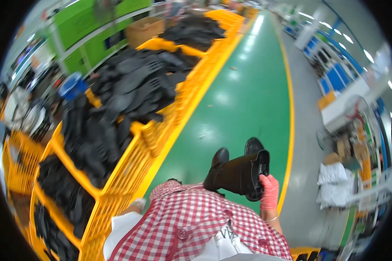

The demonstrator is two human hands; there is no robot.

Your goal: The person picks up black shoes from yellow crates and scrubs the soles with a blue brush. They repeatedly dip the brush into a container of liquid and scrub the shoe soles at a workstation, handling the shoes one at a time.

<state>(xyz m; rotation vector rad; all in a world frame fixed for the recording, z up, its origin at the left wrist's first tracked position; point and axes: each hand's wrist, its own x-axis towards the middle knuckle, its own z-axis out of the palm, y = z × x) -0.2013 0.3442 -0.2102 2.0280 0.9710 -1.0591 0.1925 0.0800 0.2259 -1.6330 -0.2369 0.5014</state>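
My right hand [269, 188], in a pink glove, grips a tall black boot [235, 175] by the open top of its shaft. The boot lies sideways in front of my body, its foot end pointing left and away. A second black shoe toe [253, 145] shows just beyond the shaft; I cannot tell whether it belongs to another held boot. At my left side a small, pale, blurred part of my left hand [139, 202] shows beside the checked red-and-white garment [191, 217]. Its fingers are hidden.
Yellow plastic crates [130, 169] filled with black shoe soles [139, 82] line the left side. A blue bucket [72, 86] and a cardboard box [144, 31] stand behind them. A green walkway [231, 100] runs ahead. White sacks [335, 182] and a fan [355, 106] are at right.
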